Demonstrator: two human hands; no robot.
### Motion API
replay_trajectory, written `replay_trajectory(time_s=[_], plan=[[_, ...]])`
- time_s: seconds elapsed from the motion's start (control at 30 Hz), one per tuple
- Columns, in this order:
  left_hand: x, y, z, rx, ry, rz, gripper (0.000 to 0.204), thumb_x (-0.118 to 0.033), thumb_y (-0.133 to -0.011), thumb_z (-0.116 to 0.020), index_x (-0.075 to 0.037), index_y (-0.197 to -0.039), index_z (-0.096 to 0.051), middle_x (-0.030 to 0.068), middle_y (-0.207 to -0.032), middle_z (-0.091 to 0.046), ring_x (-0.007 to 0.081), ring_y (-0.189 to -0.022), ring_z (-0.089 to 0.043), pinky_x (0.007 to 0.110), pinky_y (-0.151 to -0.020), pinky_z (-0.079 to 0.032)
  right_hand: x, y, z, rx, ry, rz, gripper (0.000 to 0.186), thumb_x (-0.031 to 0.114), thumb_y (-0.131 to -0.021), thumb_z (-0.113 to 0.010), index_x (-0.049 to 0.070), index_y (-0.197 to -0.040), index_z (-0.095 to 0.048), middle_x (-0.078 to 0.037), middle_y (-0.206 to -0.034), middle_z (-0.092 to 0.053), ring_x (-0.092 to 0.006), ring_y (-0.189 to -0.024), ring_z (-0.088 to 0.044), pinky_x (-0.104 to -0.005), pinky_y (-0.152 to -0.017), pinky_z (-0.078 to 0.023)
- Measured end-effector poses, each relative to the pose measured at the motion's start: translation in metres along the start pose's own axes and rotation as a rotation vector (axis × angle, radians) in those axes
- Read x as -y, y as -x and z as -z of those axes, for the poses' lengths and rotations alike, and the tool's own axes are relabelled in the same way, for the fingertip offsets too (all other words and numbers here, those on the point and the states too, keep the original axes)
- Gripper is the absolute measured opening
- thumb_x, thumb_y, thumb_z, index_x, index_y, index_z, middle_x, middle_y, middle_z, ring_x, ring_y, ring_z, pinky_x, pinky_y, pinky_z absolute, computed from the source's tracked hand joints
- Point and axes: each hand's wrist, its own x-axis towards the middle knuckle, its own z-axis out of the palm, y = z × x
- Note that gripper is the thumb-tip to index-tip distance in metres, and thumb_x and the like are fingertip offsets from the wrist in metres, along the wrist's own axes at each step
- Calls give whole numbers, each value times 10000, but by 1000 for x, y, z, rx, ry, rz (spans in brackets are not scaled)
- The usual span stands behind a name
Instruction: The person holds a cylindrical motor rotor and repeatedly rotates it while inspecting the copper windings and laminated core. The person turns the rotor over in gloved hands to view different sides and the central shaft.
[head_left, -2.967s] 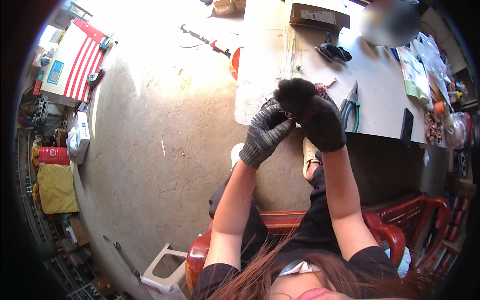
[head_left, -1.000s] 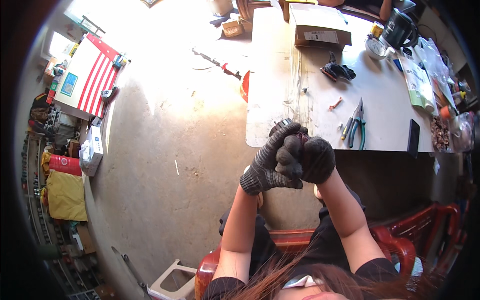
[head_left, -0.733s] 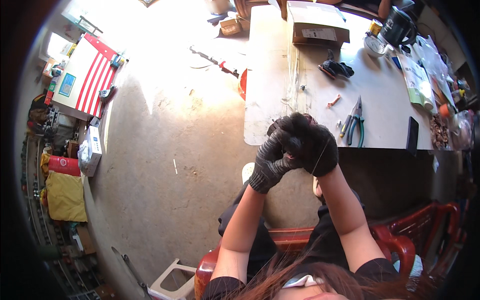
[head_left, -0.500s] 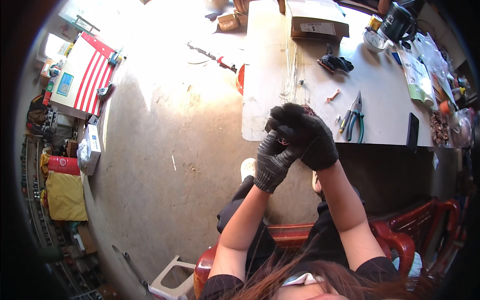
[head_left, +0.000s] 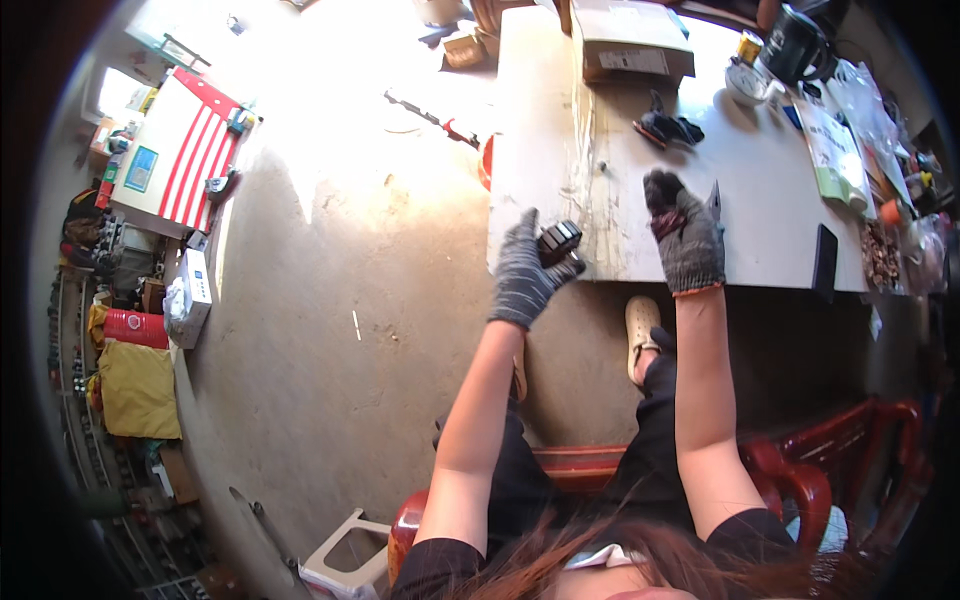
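My left hand (head_left: 528, 272), in a grey knit glove, grips a small dark block-like part (head_left: 559, 240) with silvery ribs at the table’s near left edge. My right hand (head_left: 685, 238), also gloved, is closed on dark reddish strands (head_left: 667, 223), apparently wire, farther right over the table (head_left: 535, 135). It largely hides the pliers, whose grey tip (head_left: 715, 195) shows beside it. A dark glove (head_left: 668, 129) lies beyond my hands, and a small metal piece (head_left: 601, 168) sits between them. A black phone (head_left: 825, 262) lies near the right front edge.
A cardboard box (head_left: 630, 40), black kettle (head_left: 795, 45), white bowl (head_left: 748, 86) and bags occupy the table’s back and right. Part of another person (head_left: 768, 14) shows at the top. A red-striped board (head_left: 170, 150) stands left; a red wooden seat (head_left: 800, 480) is under me.
My hands, together half a second ago, have separated: the left is leftward with the dark block, the right has moved up and right over the pliers with the reddish strands.
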Motion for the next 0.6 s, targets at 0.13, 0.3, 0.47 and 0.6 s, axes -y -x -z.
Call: replay_trajectory(time_s=[0.13, 0.3, 0.47, 0.6], plan=[[-4, -10, -6, 105, 1, 23, 494, -116, -733, -769, -24, -1149, -520, 106, -1020, -645, 186, -920, -641, 332, -796, -520, -21, 12, -7, 149, 202, -63, 237, 98, -935, -485, -52, -1095, -577, -138, -1029, -641, -228, -941, -638, -301, -839, -528], [-53, 4, 2, 48, -257, 166, 531, -273, -718, -775, -23, -1125, -542, 142, -959, -662, 240, -876, -648, 353, -775, -509, -28, 32, -5, 298, 533, 79, 252, 135, -940, -483, -19, -1110, -586, -110, -1036, -641, -189, -915, -627, -299, -865, -494], [5, -8, 0, -42, 1075, 321, 254, -122, -803, -697, -26, -1011, -588, 76, -948, -655, 149, -823, -626, 282, -747, -530, -37, 30, -23, 367, 638, 254, 232, 96, -959, -452, -16, -1096, -601, -88, -991, -650, -157, -888, -621, -283, -843, -494], [-51, 4, 26, 116, 1369, 504, 288, -227, -842, -625, -74, -1085, -603, 63, -1013, -657, 192, -890, -640, 319, -774, -533, -27, 40, -33, 355, 806, 328, 219, 65, -960, -444, -22, -1086, -602, -76, -978, -640, -139, -890, -600, -275, -860, -477]])
